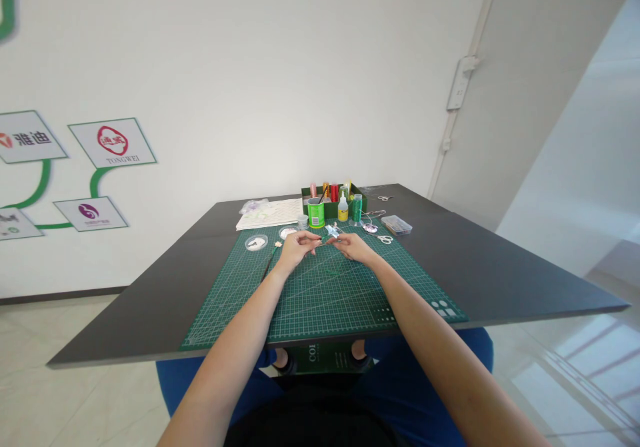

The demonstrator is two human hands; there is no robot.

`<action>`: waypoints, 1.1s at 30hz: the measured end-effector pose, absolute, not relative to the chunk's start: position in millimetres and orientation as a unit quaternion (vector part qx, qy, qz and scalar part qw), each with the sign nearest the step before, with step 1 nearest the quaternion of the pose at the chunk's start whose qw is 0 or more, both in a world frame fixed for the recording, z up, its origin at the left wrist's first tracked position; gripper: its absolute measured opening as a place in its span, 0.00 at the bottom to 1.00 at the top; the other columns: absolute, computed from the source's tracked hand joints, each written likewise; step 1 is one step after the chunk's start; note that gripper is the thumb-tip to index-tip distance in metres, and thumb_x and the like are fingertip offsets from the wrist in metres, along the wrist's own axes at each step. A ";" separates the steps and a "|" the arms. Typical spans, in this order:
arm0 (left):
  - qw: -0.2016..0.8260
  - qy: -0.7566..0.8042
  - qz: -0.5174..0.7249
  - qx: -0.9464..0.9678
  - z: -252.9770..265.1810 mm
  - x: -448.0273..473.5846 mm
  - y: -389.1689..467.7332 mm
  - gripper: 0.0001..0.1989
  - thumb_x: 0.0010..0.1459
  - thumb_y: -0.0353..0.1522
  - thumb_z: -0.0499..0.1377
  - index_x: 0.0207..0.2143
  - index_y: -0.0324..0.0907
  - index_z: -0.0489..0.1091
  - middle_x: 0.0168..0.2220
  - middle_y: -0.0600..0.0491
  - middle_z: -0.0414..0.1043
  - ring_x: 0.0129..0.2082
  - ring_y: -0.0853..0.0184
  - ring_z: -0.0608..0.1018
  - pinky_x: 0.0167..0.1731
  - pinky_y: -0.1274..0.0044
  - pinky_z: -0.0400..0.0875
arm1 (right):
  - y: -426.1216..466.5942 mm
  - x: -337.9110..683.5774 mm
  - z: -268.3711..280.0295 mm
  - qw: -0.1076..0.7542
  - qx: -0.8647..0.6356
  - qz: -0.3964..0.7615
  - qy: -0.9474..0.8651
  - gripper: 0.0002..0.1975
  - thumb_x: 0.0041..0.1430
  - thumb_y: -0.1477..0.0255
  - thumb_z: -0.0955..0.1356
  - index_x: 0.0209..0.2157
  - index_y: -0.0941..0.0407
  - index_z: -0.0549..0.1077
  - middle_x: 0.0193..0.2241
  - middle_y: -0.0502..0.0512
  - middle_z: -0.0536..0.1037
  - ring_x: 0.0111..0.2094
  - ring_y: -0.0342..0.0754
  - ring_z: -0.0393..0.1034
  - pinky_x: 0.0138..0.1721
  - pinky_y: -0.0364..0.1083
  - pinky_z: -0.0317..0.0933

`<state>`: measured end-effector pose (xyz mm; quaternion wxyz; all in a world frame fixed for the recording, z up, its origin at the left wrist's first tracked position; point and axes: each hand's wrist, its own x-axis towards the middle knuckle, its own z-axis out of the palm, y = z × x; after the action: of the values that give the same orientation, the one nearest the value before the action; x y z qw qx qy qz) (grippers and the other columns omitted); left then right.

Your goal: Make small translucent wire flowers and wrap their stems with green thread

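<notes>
Above the cutting mat [320, 300], my left hand [296, 250] and my right hand [353, 246] meet fingertip to fingertip. A small pale blue star-shaped flower [333, 231] shows at the right fingertips, which pinch its lower part. My left thumb and fingers are closed on a thin green strand [325, 239] just beside the flower. The exact grip is too small to make out. A green snippet [331, 272] lies on the mat below my hands. Left of my left hand is a thin dark stick with a pale flower-like tip [278, 244].
Behind my hands stand a green can [316, 214], a yellow glue bottle [343, 208], a green thread spool [357, 208] and a dark box [306, 194] of spools. Round dishes [257, 243] and white sheets [270, 214] lie left. Scissors [385, 239] and a clear case [397, 225] lie right.
</notes>
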<state>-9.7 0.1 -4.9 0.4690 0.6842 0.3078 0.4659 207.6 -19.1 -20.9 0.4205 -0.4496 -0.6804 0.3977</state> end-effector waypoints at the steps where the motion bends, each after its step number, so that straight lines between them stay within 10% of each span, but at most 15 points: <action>1: 0.465 0.310 0.470 0.683 -4.8 -9.8 0.3 0.19 0.45 0.42 0.71 0.34 0.37 0.77 0.17 0.56 0.71 0.16 0.73 0.69 0.18 0.81 0.57 | -19.4 207.8 -20.3 0.415 -0.453 0.392 -0.685 0.19 0.55 0.64 0.67 0.42 0.63 0.78 0.12 0.40 0.56 0.14 0.39 0.49 0.18 0.41 0.44; 17: 0.455 0.316 0.539 0.635 -5.4 -12.4 3.7 0.21 0.46 0.36 0.70 0.43 0.38 0.78 0.32 0.52 0.77 0.19 0.74 0.72 0.18 0.81 0.59 | -22.5 207.6 -17.4 0.376 -0.466 0.387 -0.701 0.19 0.59 0.64 0.65 0.44 0.63 0.78 0.12 0.40 0.56 0.14 0.39 0.49 0.17 0.40 0.45; 33: 0.396 0.357 0.559 0.635 -9.5 -15.9 9.6 0.13 0.49 0.34 0.67 0.37 0.38 0.81 0.25 0.52 0.77 0.20 0.70 0.72 0.24 0.77 0.66 | -25.4 205.8 -16.2 0.355 -0.435 0.409 -0.719 0.20 0.59 0.62 0.66 0.44 0.63 0.77 0.12 0.40 0.59 0.13 0.39 0.49 0.17 0.39 0.44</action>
<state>-15.9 9.6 -9.5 0.3962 0.6349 0.3571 0.5590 205.8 -25.4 -16.2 0.3550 -0.4352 -0.7192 0.4090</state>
